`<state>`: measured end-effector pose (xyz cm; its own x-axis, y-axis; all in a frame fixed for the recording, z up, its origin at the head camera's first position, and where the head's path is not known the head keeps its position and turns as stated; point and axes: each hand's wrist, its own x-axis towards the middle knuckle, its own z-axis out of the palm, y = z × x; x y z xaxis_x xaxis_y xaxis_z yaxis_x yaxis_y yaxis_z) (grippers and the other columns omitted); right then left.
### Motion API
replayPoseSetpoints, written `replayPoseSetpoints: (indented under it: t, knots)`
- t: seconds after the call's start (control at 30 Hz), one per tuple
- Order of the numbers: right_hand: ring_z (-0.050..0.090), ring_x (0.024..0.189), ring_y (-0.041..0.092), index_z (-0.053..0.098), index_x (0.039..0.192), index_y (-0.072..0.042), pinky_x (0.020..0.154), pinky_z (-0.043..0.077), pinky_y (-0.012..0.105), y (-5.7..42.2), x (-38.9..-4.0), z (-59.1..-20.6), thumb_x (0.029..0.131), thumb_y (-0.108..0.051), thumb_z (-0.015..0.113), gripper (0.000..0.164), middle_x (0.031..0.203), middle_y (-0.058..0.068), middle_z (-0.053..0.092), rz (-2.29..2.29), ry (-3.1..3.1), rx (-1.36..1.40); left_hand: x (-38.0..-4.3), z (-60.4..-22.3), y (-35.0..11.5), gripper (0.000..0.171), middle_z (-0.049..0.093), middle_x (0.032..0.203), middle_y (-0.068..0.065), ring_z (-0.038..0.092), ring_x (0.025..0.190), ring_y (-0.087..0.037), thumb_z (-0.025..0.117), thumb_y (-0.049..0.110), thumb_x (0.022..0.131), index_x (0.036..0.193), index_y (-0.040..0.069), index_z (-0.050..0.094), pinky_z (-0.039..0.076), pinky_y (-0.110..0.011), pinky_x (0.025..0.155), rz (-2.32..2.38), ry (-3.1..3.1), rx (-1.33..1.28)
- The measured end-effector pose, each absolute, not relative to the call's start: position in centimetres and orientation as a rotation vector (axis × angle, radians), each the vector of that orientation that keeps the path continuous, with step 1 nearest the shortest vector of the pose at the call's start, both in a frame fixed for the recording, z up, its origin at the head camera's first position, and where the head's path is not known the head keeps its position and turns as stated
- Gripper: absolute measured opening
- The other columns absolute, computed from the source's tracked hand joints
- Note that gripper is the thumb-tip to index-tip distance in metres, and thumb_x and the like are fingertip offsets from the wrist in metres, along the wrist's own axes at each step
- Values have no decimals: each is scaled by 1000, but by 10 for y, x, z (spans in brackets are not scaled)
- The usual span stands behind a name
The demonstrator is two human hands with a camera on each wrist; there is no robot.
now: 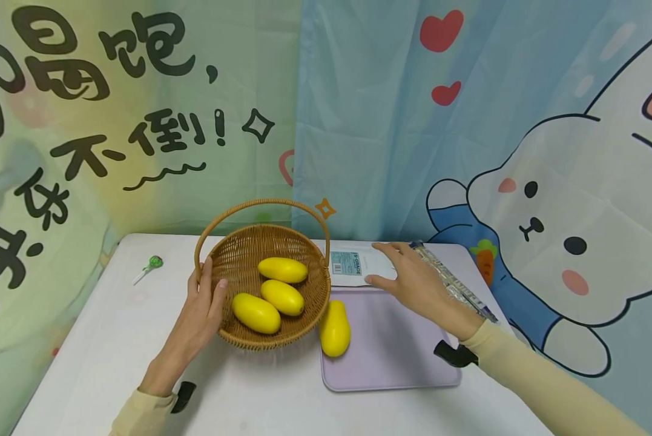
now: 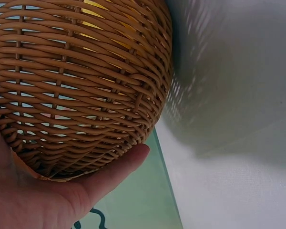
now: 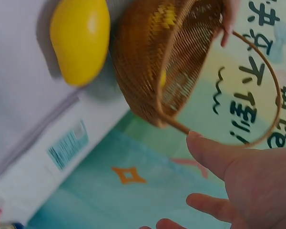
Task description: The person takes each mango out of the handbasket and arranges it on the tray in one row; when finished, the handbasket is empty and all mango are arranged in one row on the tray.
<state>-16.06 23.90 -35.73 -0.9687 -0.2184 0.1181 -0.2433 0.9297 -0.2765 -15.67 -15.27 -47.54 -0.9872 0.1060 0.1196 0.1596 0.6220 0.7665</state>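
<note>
My left hand grips the left side of a wicker basket with a tall arched handle. In the left wrist view, the thumb lies along the basket's woven wall. Three yellow mango-like fruits lie inside the basket. Another yellow fruit, narrower at one end, rests on the left edge of a pale purple tray. With fingers spread and nothing held, my right hand hovers over a white labelled pouch behind the tray.
A green-wrapped lollipop lies at the back left of the white table. Long, shiny packaging runs along the right side, partly behind the right forearm. A printed curtain hangs right behind the table.
</note>
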Motion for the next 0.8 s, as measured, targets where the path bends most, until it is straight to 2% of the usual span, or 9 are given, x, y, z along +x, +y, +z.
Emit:
replayPoseSetpoints:
  t: [0.17,0.37,0.57,0.8]
  knots:
    - [56,127,44,50,149,-10,94,53,63,243,-170,-334,92,-40,75,68,146,25,51,445,-3004,352,-157,-476,-153,72,-1,167,-27,25,149,-53,26,51,110,164,13,-3,28,-68,115,-1317,-2772,-223]
    - [56,128,41,48,151,-13,95,53,61,233,-174,-323,93,-41,74,69,147,22,50,483,-3034,379,-157,-474,-152,72,-1,167,-28,26,148,-53,26,50,110,164,13,-2,29,-68,115,-1313,-2771,-225]
    - [57,129,38,47,151,-18,95,53,59,205,-175,-317,93,-45,73,69,149,16,51,490,-3055,444,-156,-473,-153,71,-1,167,-28,26,147,-54,26,50,110,164,13,-3,29,-69,114,-1308,-2771,-228]
    - [63,119,34,50,150,-17,88,57,50,161,-176,-316,93,-43,73,66,144,15,56,502,-3004,654,-157,-474,-152,72,-1,167,-27,26,148,-53,26,51,110,165,14,-3,29,-68,115,-1311,-2777,-219]
